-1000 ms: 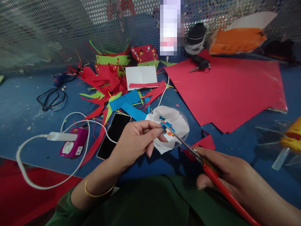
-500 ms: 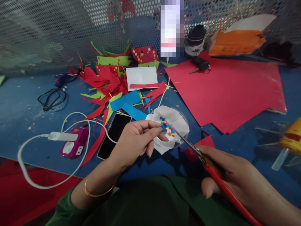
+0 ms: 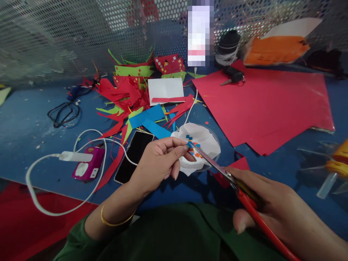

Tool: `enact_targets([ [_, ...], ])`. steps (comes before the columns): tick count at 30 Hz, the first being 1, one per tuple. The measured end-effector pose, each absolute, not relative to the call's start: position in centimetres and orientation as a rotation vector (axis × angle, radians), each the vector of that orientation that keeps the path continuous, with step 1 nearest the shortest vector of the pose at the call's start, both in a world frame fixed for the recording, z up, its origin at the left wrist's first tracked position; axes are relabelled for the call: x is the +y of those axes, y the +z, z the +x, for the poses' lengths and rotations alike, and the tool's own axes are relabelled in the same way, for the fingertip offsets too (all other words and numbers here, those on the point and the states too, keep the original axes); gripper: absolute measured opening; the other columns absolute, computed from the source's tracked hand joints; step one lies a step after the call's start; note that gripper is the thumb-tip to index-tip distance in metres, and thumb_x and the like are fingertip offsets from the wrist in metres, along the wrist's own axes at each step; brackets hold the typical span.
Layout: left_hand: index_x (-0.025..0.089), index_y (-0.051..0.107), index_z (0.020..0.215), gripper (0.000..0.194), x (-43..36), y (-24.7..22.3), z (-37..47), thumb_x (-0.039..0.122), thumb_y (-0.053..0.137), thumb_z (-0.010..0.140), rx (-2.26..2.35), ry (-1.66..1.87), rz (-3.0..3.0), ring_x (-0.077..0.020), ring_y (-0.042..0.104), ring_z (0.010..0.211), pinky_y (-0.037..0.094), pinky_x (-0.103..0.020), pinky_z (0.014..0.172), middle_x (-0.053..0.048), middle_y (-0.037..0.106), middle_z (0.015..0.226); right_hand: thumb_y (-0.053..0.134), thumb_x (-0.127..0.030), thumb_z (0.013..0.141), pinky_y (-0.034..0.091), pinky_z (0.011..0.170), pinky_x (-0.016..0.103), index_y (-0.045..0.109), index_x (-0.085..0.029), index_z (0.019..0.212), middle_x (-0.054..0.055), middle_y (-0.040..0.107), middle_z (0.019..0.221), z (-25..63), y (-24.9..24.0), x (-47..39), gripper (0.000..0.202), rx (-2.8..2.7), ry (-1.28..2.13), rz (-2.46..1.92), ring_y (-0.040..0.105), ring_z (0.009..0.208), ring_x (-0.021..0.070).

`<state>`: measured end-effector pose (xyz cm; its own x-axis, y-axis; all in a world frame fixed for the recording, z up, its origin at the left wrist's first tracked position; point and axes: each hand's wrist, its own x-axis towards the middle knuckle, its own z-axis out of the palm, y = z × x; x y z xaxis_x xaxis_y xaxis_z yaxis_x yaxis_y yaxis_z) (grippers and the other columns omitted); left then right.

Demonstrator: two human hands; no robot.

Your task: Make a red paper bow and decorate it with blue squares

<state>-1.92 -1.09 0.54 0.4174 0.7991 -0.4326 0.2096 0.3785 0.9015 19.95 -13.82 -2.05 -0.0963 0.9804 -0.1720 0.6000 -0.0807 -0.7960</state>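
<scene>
Over a bowl lined with white paper (image 3: 208, 143), my left hand (image 3: 160, 159) pinches a small blue paper strip (image 3: 189, 144) between thumb and forefinger. My right hand (image 3: 272, 199) is wrapped round the handles of red-handled scissors (image 3: 217, 166). Their blades point left and reach the blue paper at my left fingertips. Inside the bowl lie several tiny blue, orange and red paper bits (image 3: 198, 154). A red paper scrap (image 3: 239, 166) lies beside the bowl, partly behind the scissors and my right hand.
Left of the bowl lie a dark phone (image 3: 133, 156) and a purple adapter (image 3: 88, 168) with a looping white cable. Behind are red paper scraps (image 3: 122, 90), blue strips (image 3: 148, 115) and a white card (image 3: 165, 88). Large red sheets (image 3: 266, 105) and a yellow glue gun (image 3: 339, 159) lie right.
The scissor blades have come closer to the blue paper at my left fingertips. The whole view has shifted slightly; both hands keep their grips.
</scene>
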Motion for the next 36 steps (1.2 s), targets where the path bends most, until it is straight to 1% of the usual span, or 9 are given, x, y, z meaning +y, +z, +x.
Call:
enact_targets([
  [5,0.014,0.068,0.092,0.018,-1.17,0.58,-1.89,0.032,0.065,0.091,1.101,0.493,1.157,-0.0009,0.047,0.036,0.025,-0.015,0.034,-0.006,0.078,0.086,0.084,-0.039,0.071,0.056,0.055,0.023,0.069,-0.031,0.111,-0.006,0.072,0.072,19.90,-2.27,-13.74,0.044,-1.736,1.014,-1.671,0.063,0.051,0.0158],
  [9,0.014,0.067,0.088,0.015,-1.19,0.44,-1.89,0.029,0.063,0.092,1.060,0.485,1.160,-0.0006,0.047,0.036,0.026,-0.015,0.035,-0.005,0.078,0.083,0.075,-0.042,0.083,0.057,0.064,0.022,0.069,-0.031,0.115,-0.002,0.075,0.084,19.93,-2.22,-13.62,0.034,-1.752,1.005,-1.641,0.071,0.066,0.0166],
  [12,0.014,0.068,0.087,0.016,-1.19,0.36,-1.92,0.029,0.064,0.092,1.056,0.484,1.159,-0.0003,0.047,0.036,0.027,-0.015,0.035,-0.005,0.078,0.084,0.069,-0.044,0.088,0.057,0.064,0.021,0.071,-0.030,0.106,-0.001,0.076,0.089,19.91,-2.23,-13.60,0.023,-1.762,1.045,-1.621,0.074,0.074,0.0170],
  [15,0.014,0.069,0.088,0.016,-1.17,0.36,-1.94,0.029,0.065,0.092,1.050,0.486,1.137,0.0002,0.048,0.036,0.026,-0.014,0.035,-0.004,0.078,0.083,0.069,-0.046,0.087,0.055,0.058,0.021,0.071,-0.028,0.094,-0.002,0.076,0.085,19.87,-2.41,-13.64,0.020,-1.741,1.072,-1.626,0.071,0.067,0.0162],
  [18,0.014,0.069,0.087,0.018,-1.13,0.33,-1.98,0.030,0.065,0.092,1.035,0.494,1.106,0.0005,0.048,0.036,0.025,-0.013,0.034,-0.003,0.077,0.083,0.070,-0.049,0.086,0.054,0.054,0.021,0.071,-0.028,0.089,-0.003,0.076,0.080,19.88,-2.54,-13.66,0.021,-1.711,1.092,-1.643,0.069,0.062,0.0154],
  [22,0.014,0.069,0.083,0.017,-1.11,0.27,-2.03,0.028,0.066,0.092,1.024,0.487,1.104,0.0009,0.048,0.036,0.027,-0.012,0.034,-0.001,0.076,0.077,0.070,-0.050,0.085,0.054,0.054,0.021,0.071,-0.028,0.090,-0.002,0.077,0.084,19.87,-2.48,-13.58,0.023,-1.700,1.099,-1.658,0.070,0.066,0.0162],
  [27,0.013,0.068,0.080,0.016,-1.16,0.38,-1.94,0.023,0.064,0.092,1.025,0.505,1.118,0.0022,0.045,0.035,0.028,-0.011,0.035,0.001,0.074,0.073,0.069,-0.056,0.085,0.052,0.048,0.021,0.071,-0.030,0.100,-0.005,0.070,0.065,19.88,-2.35,-13.46,0.030,-1.697,1.063,-1.634,0.062,0.049,0.0132],
  [33,0.013,0.068,0.082,0.014,-1.15,0.21,-1.97,0.022,0.064,0.092,1.019,0.530,1.128,0.0010,0.047,0.036,0.028,-0.012,0.035,0.000,0.074,0.074,0.080,-0.062,0.070,0.055,0.050,0.023,0.070,-0.031,0.114,-0.003,0.074,0.076,20.04,-2.22,-13.53,0.055,-1.783,0.926,-1.648,0.067,0.056,0.0163],
  [36,0.013,0.069,0.083,0.014,-1.15,0.29,-1.98,0.022,0.063,0.092,1.017,0.524,1.141,0.0007,0.044,0.035,0.027,-0.012,0.035,0.002,0.071,0.066,0.075,-0.062,0.077,0.054,0.049,0.022,0.070,-0.031,0.116,-0.004,0.074,0.073,20.08,-2.29,-13.67,0.050,-1.767,0.971,-1.630,0.065,0.051,0.0149],
])
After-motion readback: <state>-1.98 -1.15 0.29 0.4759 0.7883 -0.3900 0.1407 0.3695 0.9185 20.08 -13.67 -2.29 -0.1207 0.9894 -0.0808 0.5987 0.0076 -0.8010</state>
